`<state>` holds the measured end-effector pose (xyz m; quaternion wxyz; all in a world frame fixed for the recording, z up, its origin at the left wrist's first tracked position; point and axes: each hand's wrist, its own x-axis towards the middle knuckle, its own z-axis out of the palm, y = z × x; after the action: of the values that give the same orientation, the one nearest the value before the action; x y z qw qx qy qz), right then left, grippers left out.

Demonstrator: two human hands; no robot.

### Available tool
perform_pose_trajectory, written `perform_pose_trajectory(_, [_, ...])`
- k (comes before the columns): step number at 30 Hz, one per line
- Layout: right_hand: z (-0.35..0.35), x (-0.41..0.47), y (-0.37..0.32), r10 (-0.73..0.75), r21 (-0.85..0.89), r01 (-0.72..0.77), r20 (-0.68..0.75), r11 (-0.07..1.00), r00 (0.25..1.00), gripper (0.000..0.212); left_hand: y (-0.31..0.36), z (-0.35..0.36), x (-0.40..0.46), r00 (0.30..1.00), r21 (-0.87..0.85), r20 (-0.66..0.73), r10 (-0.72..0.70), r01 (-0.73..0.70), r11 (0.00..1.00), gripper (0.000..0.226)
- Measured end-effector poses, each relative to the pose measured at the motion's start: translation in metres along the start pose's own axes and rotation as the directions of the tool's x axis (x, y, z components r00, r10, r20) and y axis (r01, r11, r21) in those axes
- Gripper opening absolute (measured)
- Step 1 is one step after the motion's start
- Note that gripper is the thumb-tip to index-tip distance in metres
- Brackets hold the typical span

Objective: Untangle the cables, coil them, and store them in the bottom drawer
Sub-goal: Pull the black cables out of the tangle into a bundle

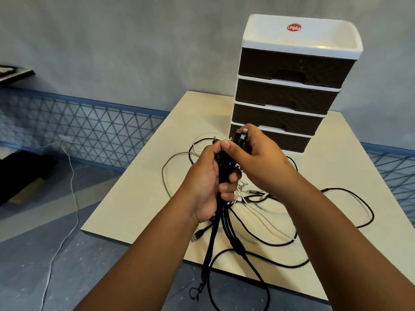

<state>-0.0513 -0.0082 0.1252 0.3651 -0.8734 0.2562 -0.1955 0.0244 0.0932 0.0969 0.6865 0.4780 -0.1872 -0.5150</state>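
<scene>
Closest to us, black cables [215, 248] hang down from our left hand [210, 182] and drop over the near edge of the surface [134, 198]. Our left hand is wrapped tight around that bunch, so the bunch runs up and down through the fist. Our right hand [258, 160] is just beside it, a little higher and touching it, and its fingers pinch the plug ends [241, 136] at the top of the bunch.

Below and to the right of our hands, more black and white cables [276, 212] lie in loose loops on the surface. They are not coiled yet. One big black loop swings far out past our right arm.

Just behind our right hand stands the drawer box [292, 86]. The bottom drawer [289, 142] is right past our right fingers and looks closed. Our right hand is nearer to it, so we think that hand should pull it open later. First we think the bunch needs pulling up along its long line to get it free.

Far off to the left, a white cord [71, 187] lies on the floor.
</scene>
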Motion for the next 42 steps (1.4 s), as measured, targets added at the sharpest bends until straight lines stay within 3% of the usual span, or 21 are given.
perform_pose_trajectory(5, [0.006, 0.001, 0.006, 0.061, -0.049, -0.058, 0.058, 0.997, 0.996, 0.034, 0.001, -0.003, 0.003, 0.999, -0.055, 0.037, -0.033, 0.035, 0.998, 0.062])
perform_pose_trajectory(9, [0.009, -0.003, 0.008, 0.053, -0.062, -0.046, 0.118, 0.997, 0.992, 0.043, -0.004, -0.003, 0.002, 0.996, -0.030, 0.055, -0.065, 0.067, 0.997, 0.058])
perform_pose_trajectory(12, [0.004, -0.010, 0.010, 0.057, 0.159, -0.079, 0.142, 0.984, 0.988, 0.049, -0.004, -0.004, 0.001, 0.997, 0.024, 0.055, -0.044, 0.043, 0.999, 0.049])
perform_pose_trajectory(14, [0.005, -0.020, 0.022, 0.129, 0.330, -0.178, 0.164, 0.927, 0.978, 0.055, -0.001, -0.006, 0.002, 1.000, 0.076, 0.031, 0.007, -0.009, 0.997, 0.035])
perform_pose_trajectory(17, [0.024, -0.047, 0.050, 0.121, 0.496, -0.276, 0.322, 0.823, 0.939, 0.059, 0.013, -0.014, 0.002, 0.999, 0.052, 0.010, 0.047, -0.048, 0.998, 0.037])
perform_pose_trajectory(18, [0.031, -0.058, 0.060, 0.130, 0.468, -0.303, 0.366, 0.830, 0.922, 0.052, 0.018, -0.018, 0.002, 0.999, 0.018, 0.007, 0.048, -0.048, 0.999, 0.037])
perform_pose_trajectory(20, [0.042, -0.076, 0.079, 0.199, 0.245, -0.307, 0.382, 0.920, 0.902, 0.032, 0.029, -0.028, 0.002, 0.998, -0.036, -0.014, 0.063, -0.063, 0.997, 0.039])
perform_pose_trajectory(21, [0.045, -0.084, 0.091, 0.228, 0.061, -0.265, 0.350, 0.962, 0.909, 0.025, 0.032, -0.032, 0.002, 0.998, -0.044, -0.022, 0.061, -0.062, 0.997, 0.041])
perform_pose_trajectory(23, [0.047, -0.096, 0.115, 0.247, -0.329, -0.148, 0.280, 0.933, 0.928, 0.020, 0.035, -0.040, 0.002, 0.998, -0.052, -0.027, 0.055, -0.056, 0.997, 0.042])
perform_pose_trajectory(25, [0.047, -0.113, 0.135, 0.260, -0.475, -0.144, 0.190, 0.868, 0.947, 0.018, 0.033, -0.043, 0.002, 0.999, -0.039, -0.007, 0.037, -0.038, 0.999, 0.042])
perform_pose_trajectory(28, [0.042, -0.139, 0.156, 0.302, -0.434, -0.318, -0.107, 0.843, 0.947, 0.016, 0.026, -0.045, 0.003, 0.999, -0.014, 0.045, -0.007, 0.007, 1.000, 0.040])
perform_pose_trajectory(30, [0.032, -0.148, 0.165, 0.336, -0.334, -0.456, -0.359, 0.825, 0.871, 0.019, 0.020, -0.045, 0.005, 0.995, 0.007, 0.090, -0.048, 0.048, 0.999, 0.038])
perform_pose_trajectory(32, [0.022, -0.147, 0.173, 0.433, -0.249, -0.591, -0.478, 0.767, 0.764, 0.029, 0.011, -0.043, 0.008, 0.989, 0.037, 0.115, -0.089, 0.085, 0.996, 0.037])
perform_pose_trajectory(35, [0.018, -0.136, 0.181, 0.594, -0.241, -0.718, -0.426, 0.653, 0.683, 0.035, 0.000, -0.037, 0.011, 0.982, 0.072, 0.139, -0.132, 0.122, 0.990, 0.035])
perform_pose_trajectory(42, [0.016, -0.125, 0.177, 0.645, -0.176, -0.741, -0.390, 0.648, 0.657, 0.021, -0.008, -0.026, 0.010, 0.973, 0.102, 0.136, -0.185, 0.172, 0.980, 0.035])
